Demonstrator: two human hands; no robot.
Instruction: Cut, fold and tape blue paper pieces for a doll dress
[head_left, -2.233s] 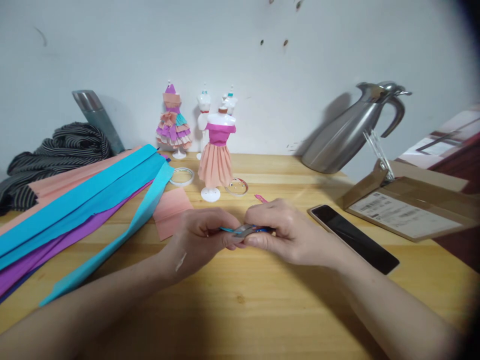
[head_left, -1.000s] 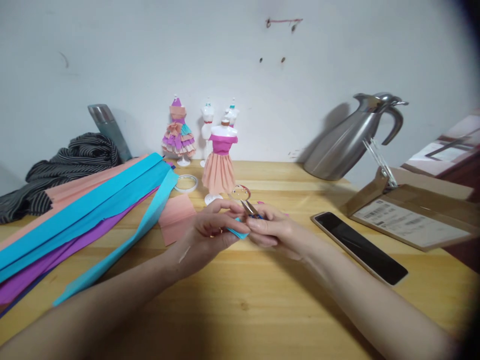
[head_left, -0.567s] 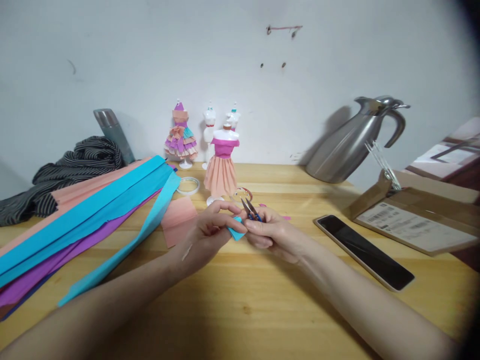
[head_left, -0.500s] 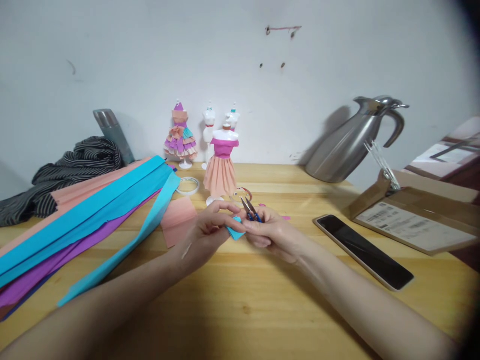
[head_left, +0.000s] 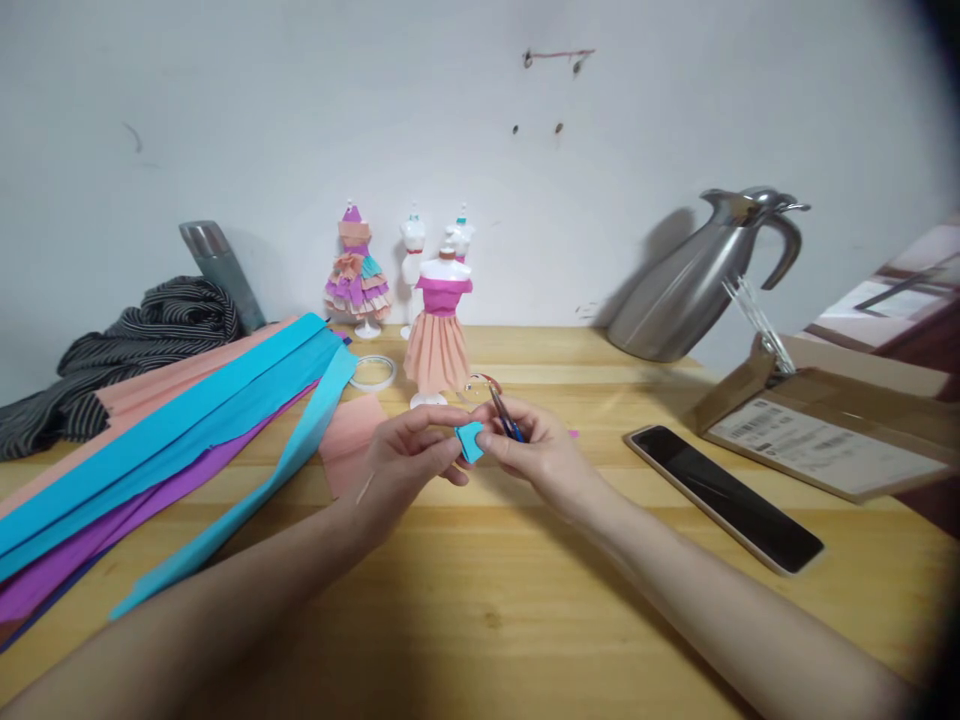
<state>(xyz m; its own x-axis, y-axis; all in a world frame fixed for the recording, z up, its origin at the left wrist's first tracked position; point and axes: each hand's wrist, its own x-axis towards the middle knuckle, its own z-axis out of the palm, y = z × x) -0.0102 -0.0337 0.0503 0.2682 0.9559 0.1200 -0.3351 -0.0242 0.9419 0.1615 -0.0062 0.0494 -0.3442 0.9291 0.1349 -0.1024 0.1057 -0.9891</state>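
While a tilted silver metal jug [head_left: 679, 285] and a white dressed mannequin [head_left: 438, 330] stand beyond, blue-handled metal scissors [head_left: 506, 413], partly finger-covered, point lengthwise away and leftward from the right hand [head_left: 541, 455], which pinches a small, apparently folded turquoise paper piece [head_left: 470, 442] together with the left hand [head_left: 409, 455].

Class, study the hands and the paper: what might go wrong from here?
The scissors in the right hand point up near the left hand's fingertips, so a finger might get nicked. The small blue paper, pinched between both hands, could crease or slip.
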